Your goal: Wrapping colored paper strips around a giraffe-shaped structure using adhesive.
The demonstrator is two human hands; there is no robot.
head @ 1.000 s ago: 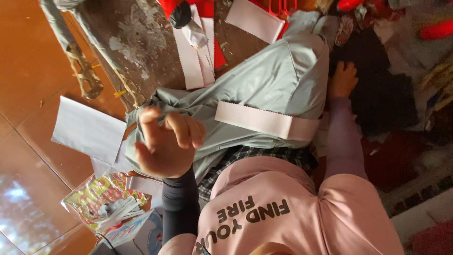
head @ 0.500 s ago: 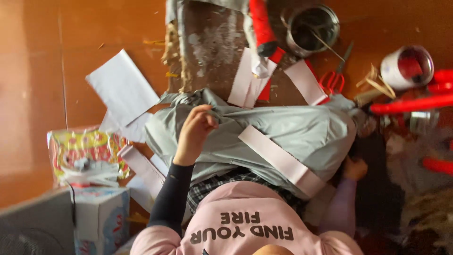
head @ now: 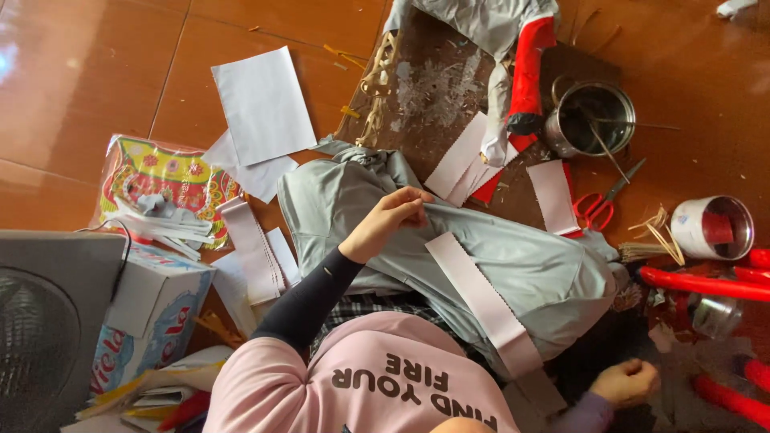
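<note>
While the left hand [head: 393, 215] pinches the grey sheet [head: 553, 277], the right hand [head: 630, 382] lies curled at the lower right.

Draped over the lap at centre frame, the sheet seems placed where both hands can reach it. The left thumb and fingers press together on a fold at its upper edge, probably to keep it taut beside the one pink strip [head: 481, 301] lying across it. The right fingers are folded into a fist; whether they hold anything cannot be told. One pair of scissors [head: 597, 210] and two tins, a pot [head: 593, 120] and a white tin [head: 712, 228], sit at the right. Two white papers [head: 265, 104] lie at the upper left.
</note>
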